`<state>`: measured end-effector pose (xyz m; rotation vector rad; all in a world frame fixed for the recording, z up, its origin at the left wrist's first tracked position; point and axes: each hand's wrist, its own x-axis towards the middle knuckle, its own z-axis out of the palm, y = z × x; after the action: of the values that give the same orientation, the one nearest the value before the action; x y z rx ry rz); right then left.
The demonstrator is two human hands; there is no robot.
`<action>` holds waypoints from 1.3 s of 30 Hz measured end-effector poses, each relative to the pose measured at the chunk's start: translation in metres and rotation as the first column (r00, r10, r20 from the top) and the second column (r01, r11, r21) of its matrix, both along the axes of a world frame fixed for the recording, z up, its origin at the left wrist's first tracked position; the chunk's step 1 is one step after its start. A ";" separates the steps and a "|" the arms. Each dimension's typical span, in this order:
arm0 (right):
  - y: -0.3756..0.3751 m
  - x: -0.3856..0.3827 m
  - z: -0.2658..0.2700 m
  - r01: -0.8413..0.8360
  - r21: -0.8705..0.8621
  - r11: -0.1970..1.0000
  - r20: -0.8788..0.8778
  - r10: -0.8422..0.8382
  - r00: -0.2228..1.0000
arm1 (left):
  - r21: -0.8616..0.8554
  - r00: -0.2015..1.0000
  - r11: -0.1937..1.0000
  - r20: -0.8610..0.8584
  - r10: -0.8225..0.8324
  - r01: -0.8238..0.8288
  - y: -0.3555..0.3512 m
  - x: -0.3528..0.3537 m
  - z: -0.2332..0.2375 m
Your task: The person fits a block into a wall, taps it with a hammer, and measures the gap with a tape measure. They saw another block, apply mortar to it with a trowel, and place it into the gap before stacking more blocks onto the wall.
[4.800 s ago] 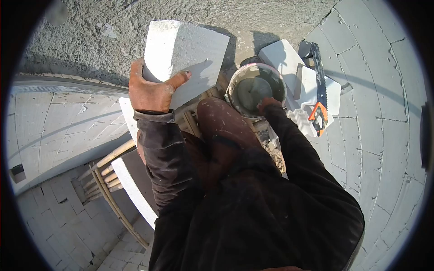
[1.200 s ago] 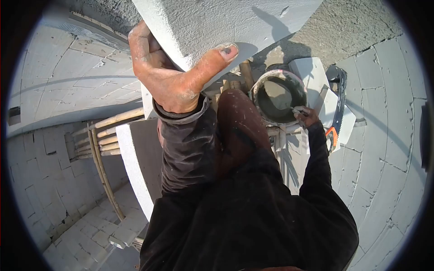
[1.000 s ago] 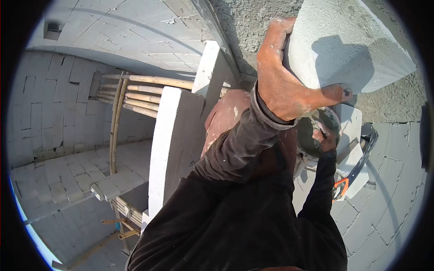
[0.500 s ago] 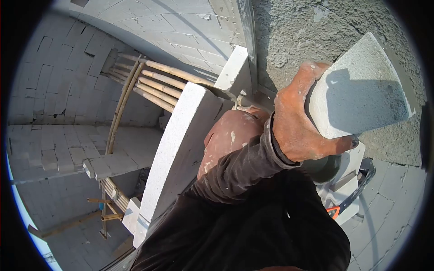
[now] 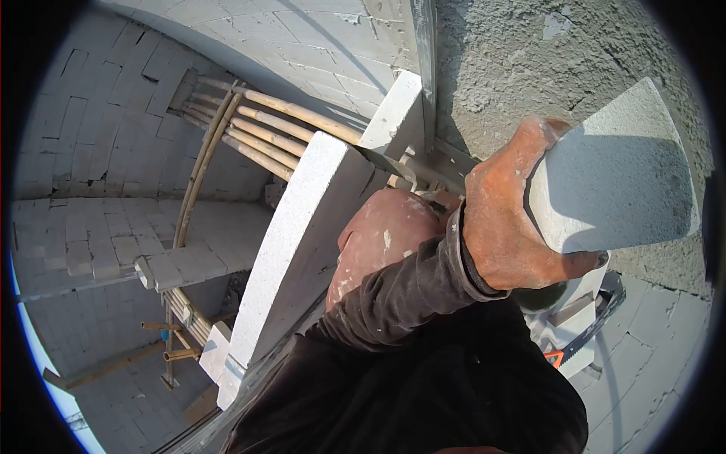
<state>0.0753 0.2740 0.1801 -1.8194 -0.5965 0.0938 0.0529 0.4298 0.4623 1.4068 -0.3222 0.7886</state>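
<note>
My left hand (image 5: 503, 204) is closed on a cut piece of light grey concrete block (image 5: 620, 178). Thumb and fingers grip its near end from opposite sides, and a shadow falls across its face. The piece is held up before a rough mortar-coated wall (image 5: 514, 64). Below the hand, a dark rounded container (image 5: 541, 296) is partly covered by the forearm. Beside it lies a hand saw (image 5: 590, 333) with an orange-and-black handle. My right hand is out of view.
A tall white block (image 5: 287, 250) stands left of my mortar-spotted knee (image 5: 389, 227), with another white block (image 5: 395, 113) behind. Bamboo poles (image 5: 265, 125) span the gap at left. Block walls (image 5: 68, 129) surround a drop on that side.
My left hand and the block piece have shifted slightly down and to the right in view. The hand keeps its grip. The camera view has also moved a little.
</note>
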 end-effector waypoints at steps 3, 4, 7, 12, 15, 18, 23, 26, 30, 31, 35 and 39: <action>0.003 -0.006 -0.009 -0.020 0.006 1.000 -0.004 0.020 1.000 | 0.048 0.998 0.997 -0.027 0.064 -0.063 -0.005 -0.002 0.003; 0.007 -0.007 -0.012 -0.023 0.010 1.000 0.002 0.023 1.000 | 0.050 0.998 0.997 -0.029 0.063 -0.061 -0.006 -0.003 0.002; 0.015 -0.011 -0.017 -0.031 0.015 0.999 0.017 0.031 0.999 | 0.033 0.998 0.999 -0.062 0.015 -0.013 -0.010 -0.002 0.003; -0.004 -0.007 -0.001 -0.008 0.011 1.000 0.002 0.008 1.000 | 0.041 0.999 0.999 0.031 -0.007 0.006 -0.008 0.002 0.004; -0.030 -0.015 0.002 0.037 0.007 0.999 -0.004 -0.037 0.999 | 0.062 0.999 0.997 0.016 0.034 -0.035 -0.008 0.003 0.000; -0.087 -0.032 0.023 0.165 0.009 0.986 0.002 -0.165 0.986 | 0.092 0.998 0.994 -0.035 -0.060 0.063 0.004 0.009 -0.007; -0.236 -0.079 0.047 0.550 -0.435 0.713 -0.069 -0.636 0.769 | -0.145 0.865 0.985 -0.502 0.003 -0.088 0.013 -0.009 0.016; -0.252 -0.094 0.066 0.439 -0.839 0.321 0.083 -0.722 0.687 | -0.226 0.930 0.949 -0.342 0.134 -0.220 0.079 0.017 -0.061; -0.232 -0.088 -0.007 0.203 -0.965 0.165 0.030 -0.703 0.710 | -0.533 0.928 0.844 -0.339 -0.154 -0.055 0.098 0.030 -0.044; -0.228 -0.091 -0.041 0.213 -0.962 0.174 0.066 -0.606 0.792 | -0.564 0.913 0.822 -0.295 -0.282 0.071 0.103 0.031 -0.041; -0.187 -0.093 -0.042 0.150 -0.957 0.246 -0.068 -0.699 0.712 | -0.520 0.927 0.845 -0.241 -0.289 0.128 0.104 0.039 -0.043; -0.228 -0.119 -0.055 0.372 -0.776 0.509 -0.228 -0.776 0.588 | -0.597 0.963 0.799 -0.174 -0.207 0.064 0.089 0.052 -0.048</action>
<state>-0.0434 0.0462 0.1248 -2.4462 0.6505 0.3872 0.1052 0.5192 0.4141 0.8570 0.0144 0.5285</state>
